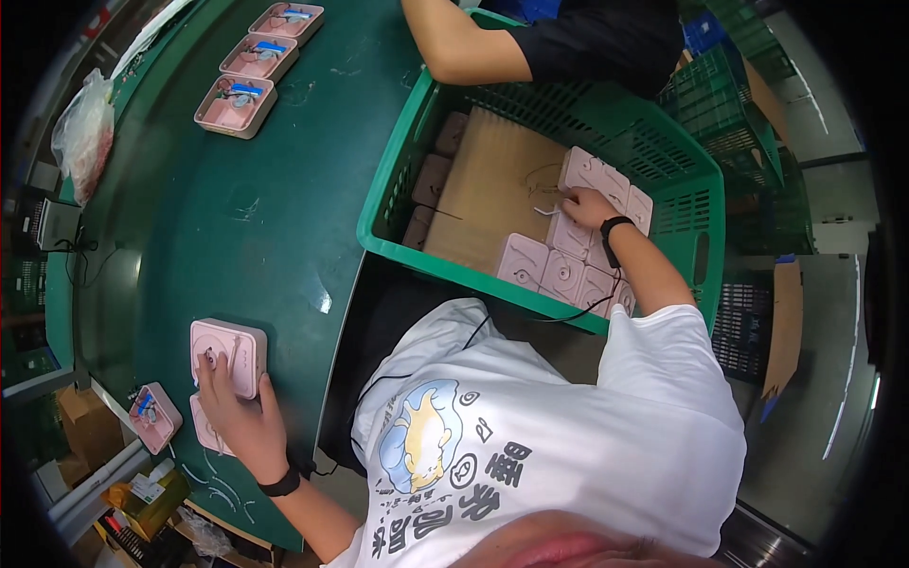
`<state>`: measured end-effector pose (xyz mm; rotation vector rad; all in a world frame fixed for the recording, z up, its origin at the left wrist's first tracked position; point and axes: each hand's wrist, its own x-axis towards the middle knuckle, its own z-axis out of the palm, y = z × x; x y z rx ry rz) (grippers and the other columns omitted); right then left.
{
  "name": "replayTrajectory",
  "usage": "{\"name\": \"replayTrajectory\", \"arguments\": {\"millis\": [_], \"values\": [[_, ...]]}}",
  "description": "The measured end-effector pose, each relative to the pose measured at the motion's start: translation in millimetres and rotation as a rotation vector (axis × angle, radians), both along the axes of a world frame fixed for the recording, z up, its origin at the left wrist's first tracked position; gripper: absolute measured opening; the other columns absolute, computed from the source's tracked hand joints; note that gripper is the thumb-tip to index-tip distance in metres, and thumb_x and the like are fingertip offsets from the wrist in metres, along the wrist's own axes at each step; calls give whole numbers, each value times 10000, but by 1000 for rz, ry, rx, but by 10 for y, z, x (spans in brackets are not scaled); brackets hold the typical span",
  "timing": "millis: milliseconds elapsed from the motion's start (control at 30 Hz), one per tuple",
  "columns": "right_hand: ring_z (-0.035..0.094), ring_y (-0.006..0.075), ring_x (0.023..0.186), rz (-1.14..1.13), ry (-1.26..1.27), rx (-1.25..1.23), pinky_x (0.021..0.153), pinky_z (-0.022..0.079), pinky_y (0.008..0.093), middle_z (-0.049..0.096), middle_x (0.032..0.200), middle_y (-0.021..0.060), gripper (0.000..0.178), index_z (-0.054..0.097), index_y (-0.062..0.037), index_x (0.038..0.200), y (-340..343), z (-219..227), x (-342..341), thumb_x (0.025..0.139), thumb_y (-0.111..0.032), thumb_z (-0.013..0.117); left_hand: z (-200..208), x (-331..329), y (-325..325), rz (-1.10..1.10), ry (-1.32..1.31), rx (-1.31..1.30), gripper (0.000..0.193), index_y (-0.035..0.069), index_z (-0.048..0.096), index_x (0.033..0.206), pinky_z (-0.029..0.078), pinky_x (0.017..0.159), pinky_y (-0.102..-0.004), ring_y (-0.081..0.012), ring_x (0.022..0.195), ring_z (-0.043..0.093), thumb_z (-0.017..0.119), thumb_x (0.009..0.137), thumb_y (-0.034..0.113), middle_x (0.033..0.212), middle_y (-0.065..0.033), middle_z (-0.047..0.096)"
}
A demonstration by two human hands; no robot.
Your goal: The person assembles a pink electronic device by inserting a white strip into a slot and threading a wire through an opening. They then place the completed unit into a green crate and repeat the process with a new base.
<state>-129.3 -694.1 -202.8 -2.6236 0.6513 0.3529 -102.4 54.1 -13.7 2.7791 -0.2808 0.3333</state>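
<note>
My left hand [239,421] lies over a pink square case [244,343] on the green table, fingers spread across its top and thumb at its near edge. Partly under that hand is a second pink case [204,428]. My right hand [589,206] reaches into a green crate [379,204], its fingers drawn together beside a row of pink cases [566,234]. A small white strip [545,211] and thin wires show by those fingertips; whatever they pinch is too small to make out. Thin wires lie on top of the crated cases.
Several open pink cases [235,106] with blue parts inside line the table's far left; another open case [156,417] sits at its left edge. Brown cardboard [488,189] covers part of the crate. Across it, another person's arm [464,47] leans over the rim. A plastic bag [83,137] hangs left.
</note>
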Motion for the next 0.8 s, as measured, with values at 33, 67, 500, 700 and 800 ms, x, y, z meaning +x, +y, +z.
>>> {"name": "replayTrajectory", "arguments": {"millis": [33,67,500,700,800], "values": [[782,422,1172,35,21,-13,1060,615,507,810,1214,274,461,830,2,1163,72,-67,44,941,-399,782,5,5,-16,6,-2,-3,669,27,624,1584,397,1298,-601,-513,1589,497,839,954,97,1763,-260,506],[770,429,1215,71,41,-26,1085,608,511,797,1271,282,504,830,-6,1195,129,-110,67,930,-433,796,10,9,-31,12,-5,-6,668,24,625,1583,399,1297,-600,-513,1587,499,837,954,98,1763,-262,506],[696,477,1345,93,244,-183,1119,603,511,674,1480,278,782,732,-48,1427,347,191,137,842,-553,853,6,-17,-55,22,-49,45,668,2,631,1570,398,1307,-583,-511,1586,508,840,942,90,1760,-277,510],[723,470,1255,-257,40,-130,1033,612,517,732,1338,266,505,755,-37,1184,230,413,340,870,-424,840,29,-9,-81,39,-41,32,670,3,630,1571,396,1305,-598,-513,1589,507,838,939,87,1756,-278,514],[730,467,1218,-321,-296,-517,1004,612,532,729,1295,246,413,751,-59,1171,-322,-2,166,892,-358,811,4,-22,-87,35,-40,40,669,4,631,1569,393,1306,-606,-514,1588,509,837,937,85,1753,-277,517]]}}
